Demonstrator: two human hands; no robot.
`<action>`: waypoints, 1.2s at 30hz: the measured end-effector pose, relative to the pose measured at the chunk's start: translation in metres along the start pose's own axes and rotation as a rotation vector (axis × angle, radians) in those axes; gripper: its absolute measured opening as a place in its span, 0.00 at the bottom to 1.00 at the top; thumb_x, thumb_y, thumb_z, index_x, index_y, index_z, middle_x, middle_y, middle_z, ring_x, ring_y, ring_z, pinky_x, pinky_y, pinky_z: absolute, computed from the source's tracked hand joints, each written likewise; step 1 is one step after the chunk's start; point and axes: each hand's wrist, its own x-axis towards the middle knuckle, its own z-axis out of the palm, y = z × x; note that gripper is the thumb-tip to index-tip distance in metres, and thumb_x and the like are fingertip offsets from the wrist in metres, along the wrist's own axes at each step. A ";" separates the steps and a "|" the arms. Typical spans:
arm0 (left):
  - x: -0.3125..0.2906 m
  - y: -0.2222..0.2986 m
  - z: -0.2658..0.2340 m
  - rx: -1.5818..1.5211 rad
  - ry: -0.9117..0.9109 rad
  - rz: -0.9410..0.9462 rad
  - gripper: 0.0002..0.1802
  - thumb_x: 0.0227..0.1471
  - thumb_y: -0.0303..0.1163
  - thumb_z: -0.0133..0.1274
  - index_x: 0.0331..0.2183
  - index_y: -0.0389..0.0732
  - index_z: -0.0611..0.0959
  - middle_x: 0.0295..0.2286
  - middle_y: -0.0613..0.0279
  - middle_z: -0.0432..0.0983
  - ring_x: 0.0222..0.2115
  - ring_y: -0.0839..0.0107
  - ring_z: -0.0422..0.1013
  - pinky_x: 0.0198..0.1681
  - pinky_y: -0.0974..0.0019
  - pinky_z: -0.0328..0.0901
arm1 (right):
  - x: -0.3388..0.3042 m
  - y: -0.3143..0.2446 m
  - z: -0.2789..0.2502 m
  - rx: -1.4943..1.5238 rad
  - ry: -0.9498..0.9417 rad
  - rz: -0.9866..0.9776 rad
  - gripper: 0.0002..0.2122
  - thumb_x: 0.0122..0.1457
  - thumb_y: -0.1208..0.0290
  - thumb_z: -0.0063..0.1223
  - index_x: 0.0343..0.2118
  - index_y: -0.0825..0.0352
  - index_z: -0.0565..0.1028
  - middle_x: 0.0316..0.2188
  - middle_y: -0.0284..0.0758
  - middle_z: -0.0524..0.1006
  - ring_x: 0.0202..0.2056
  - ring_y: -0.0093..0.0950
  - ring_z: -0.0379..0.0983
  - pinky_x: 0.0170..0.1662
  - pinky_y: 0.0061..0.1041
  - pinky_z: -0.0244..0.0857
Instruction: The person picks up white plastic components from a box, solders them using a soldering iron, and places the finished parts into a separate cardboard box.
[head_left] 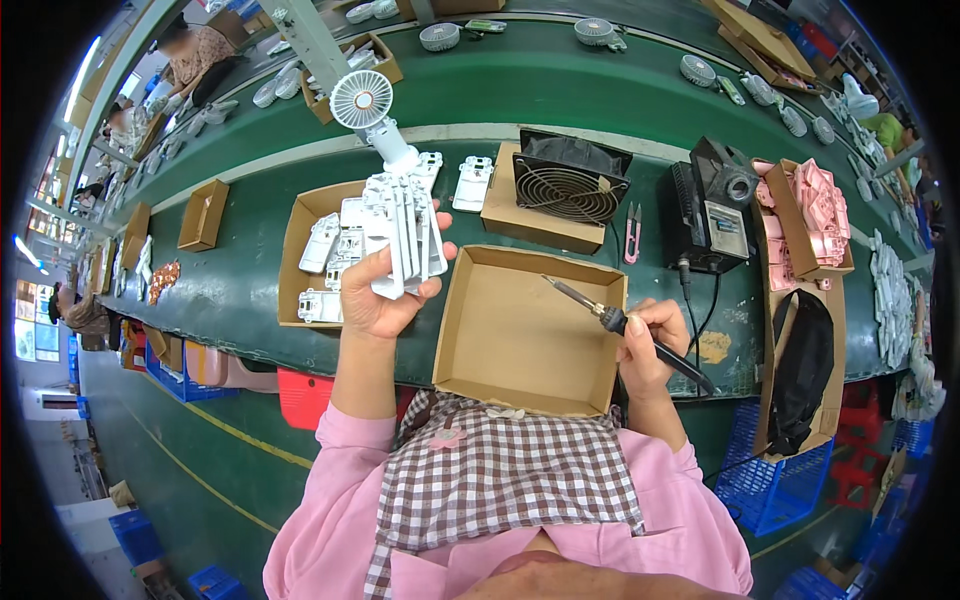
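Note:
My left hand point(380, 300) is closed around a stack of white plastic casings point(403, 235), raised over the right side of a carton of similar white parts point(320, 245). Just beyond the stack stands a small white fan point(362, 100); whether it touches the casings I cannot tell. In my right hand point(650, 350) is a soldering iron point(612, 319), gripped by its black handle. Its metal tip points up and to the left, over the bare inside of a shallow cardboard tray point(530, 325) in front of me. One white casing point(473, 184) lies beyond the tray.
A black fume fan point(570, 180) sits on a carton behind the tray. Pink tweezers point(633, 235) lie beside a black soldering station point(705, 215). To the right are pink casings point(815, 205) and a black bag point(803, 370). A green conveyor point(520, 75) carries small fans; other people sit far left.

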 end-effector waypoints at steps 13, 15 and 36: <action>0.014 -0.018 0.023 0.216 0.063 -0.017 0.39 0.44 0.26 0.54 0.58 0.41 0.58 0.52 0.46 0.63 0.46 0.53 0.69 0.24 0.67 0.69 | 0.003 0.000 0.017 0.200 0.110 -0.011 0.06 0.57 0.76 0.49 0.31 0.67 0.63 0.21 0.34 0.68 0.14 0.14 0.59 0.16 0.14 0.53; 0.020 -0.046 0.028 0.335 0.172 -0.030 0.36 0.41 0.23 0.58 0.53 0.39 0.63 0.47 0.51 0.68 0.43 0.59 0.70 0.32 0.64 0.70 | 0.004 0.000 0.018 0.242 0.147 -0.073 0.06 0.57 0.76 0.49 0.32 0.67 0.63 0.22 0.35 0.68 0.14 0.15 0.59 0.16 0.14 0.53; 0.035 -0.084 0.013 0.597 0.263 0.071 0.31 0.40 0.23 0.62 0.47 0.35 0.68 0.40 0.58 0.73 0.41 0.71 0.71 0.46 0.68 0.64 | 0.009 0.008 0.031 -0.234 0.104 -0.086 0.06 0.55 0.79 0.54 0.28 0.69 0.68 0.20 0.31 0.71 0.20 0.13 0.62 0.23 0.14 0.56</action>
